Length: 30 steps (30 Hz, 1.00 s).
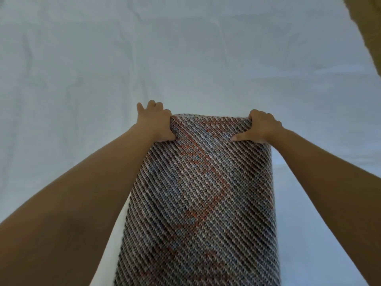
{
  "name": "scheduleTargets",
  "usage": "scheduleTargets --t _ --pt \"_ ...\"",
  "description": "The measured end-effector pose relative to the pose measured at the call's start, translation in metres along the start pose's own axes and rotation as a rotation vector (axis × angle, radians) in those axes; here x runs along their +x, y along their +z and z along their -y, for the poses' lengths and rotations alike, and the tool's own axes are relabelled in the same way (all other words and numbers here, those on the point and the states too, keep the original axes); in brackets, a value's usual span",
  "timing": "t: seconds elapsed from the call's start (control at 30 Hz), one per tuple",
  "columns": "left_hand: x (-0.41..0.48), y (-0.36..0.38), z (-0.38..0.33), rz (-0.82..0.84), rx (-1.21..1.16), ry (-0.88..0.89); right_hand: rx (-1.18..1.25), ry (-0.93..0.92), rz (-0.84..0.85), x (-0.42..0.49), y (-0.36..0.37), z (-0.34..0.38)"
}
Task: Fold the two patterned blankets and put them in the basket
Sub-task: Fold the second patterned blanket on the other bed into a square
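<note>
One patterned blanket, knitted in grey, white and orange diagonal stripes, lies as a long folded strip running from the bottom edge up the middle of the head view. My left hand pinches its far left corner, thumb on top. My right hand grips the far right corner the same way. Both arms are stretched forward along the strip's sides. A second blanket and a basket are out of sight.
A white, slightly wrinkled sheet covers the wide surface under the blanket and fills most of the view. A tan strip shows beyond the sheet's edge at the top right corner.
</note>
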<state>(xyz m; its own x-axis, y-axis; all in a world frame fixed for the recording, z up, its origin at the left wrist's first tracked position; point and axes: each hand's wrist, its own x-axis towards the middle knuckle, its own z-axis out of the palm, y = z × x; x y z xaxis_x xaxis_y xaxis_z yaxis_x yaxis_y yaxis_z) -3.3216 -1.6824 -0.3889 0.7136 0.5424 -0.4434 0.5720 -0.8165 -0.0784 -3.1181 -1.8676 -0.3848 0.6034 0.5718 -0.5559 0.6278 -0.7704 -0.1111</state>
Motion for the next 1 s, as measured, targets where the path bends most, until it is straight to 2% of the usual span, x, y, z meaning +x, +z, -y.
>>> scheduleTargets --t 0.17,0.37,0.5,0.57,0.67,0.8,1.0 --pt "-0.023 -0.005 0.004 -0.132 -0.075 0.006 -0.128 -0.007 -0.064 -0.018 -0.01 0.004" --pt "-0.075 -0.013 0.002 -0.229 -0.053 0.0 -0.141 -0.102 -0.378 -0.083 0.001 0.0" --pt "-0.128 -0.008 0.001 -0.297 -0.058 0.059 -0.098 -0.156 -0.459 -0.144 0.019 -0.008" --pt "-0.16 0.001 0.001 -0.361 -0.079 0.103 -0.027 -0.162 -0.456 -0.18 0.033 -0.012" --pt "-0.215 0.022 -0.003 -0.392 -0.141 0.138 -0.043 -0.174 -0.446 -0.234 0.062 -0.018" --pt "-0.288 0.061 -0.011 -0.322 -0.143 0.195 -0.073 -0.167 -0.382 -0.302 0.105 -0.028" --pt "-0.365 0.117 -0.024 -0.215 -0.047 0.142 -0.145 -0.186 -0.262 -0.367 0.175 -0.039"
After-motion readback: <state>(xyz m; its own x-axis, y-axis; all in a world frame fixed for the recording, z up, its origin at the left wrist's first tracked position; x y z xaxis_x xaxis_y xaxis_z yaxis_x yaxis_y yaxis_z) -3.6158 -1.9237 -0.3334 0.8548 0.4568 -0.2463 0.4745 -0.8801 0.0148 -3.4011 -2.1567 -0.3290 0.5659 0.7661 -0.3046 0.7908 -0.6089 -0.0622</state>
